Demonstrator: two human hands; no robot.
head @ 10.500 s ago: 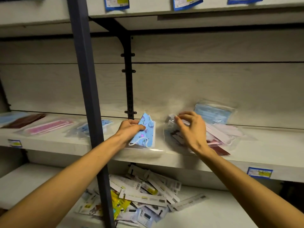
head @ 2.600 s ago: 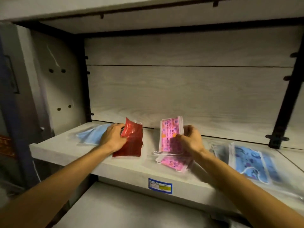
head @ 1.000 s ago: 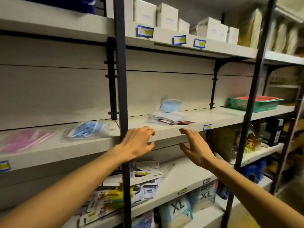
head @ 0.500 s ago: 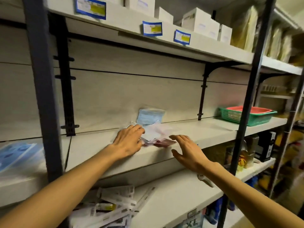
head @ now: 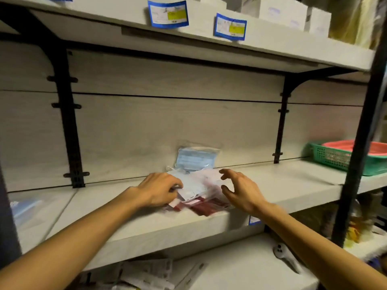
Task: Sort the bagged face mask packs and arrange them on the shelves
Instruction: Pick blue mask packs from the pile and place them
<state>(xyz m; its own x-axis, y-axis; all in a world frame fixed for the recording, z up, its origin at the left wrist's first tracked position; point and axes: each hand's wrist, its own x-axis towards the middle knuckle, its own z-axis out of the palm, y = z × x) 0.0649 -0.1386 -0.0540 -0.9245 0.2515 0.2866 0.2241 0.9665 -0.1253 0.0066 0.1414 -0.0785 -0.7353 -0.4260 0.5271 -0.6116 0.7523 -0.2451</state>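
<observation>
A loose pile of bagged face mask packs (head: 201, 192) lies on the middle shelf (head: 129, 225), with white and pink packs on top and dark red packs (head: 206, 208) at the front. A light blue pack (head: 196, 159) leans upright against the back wall behind the pile. My left hand (head: 159, 190) rests on the pile's left side, its fingers curled onto a white pack. My right hand (head: 240, 192) hovers at the pile's right side with fingers spread and bent, holding nothing. The pile's lower packs are hidden under the upper ones.
A green basket (head: 333, 159) with a red tray in it stands at the shelf's far right. A blue pack (head: 23, 208) lies on the shelf section at the left. Black uprights (head: 356, 143) frame the bay. A white handheld device (head: 284, 256) and several flat packets (head: 146, 275) lie on the lower shelf.
The view has come closer to the pile. My left hand has closed its fingers onto the pile's left side, and my right hand has risen from the shelf edge to the pile's right side.
</observation>
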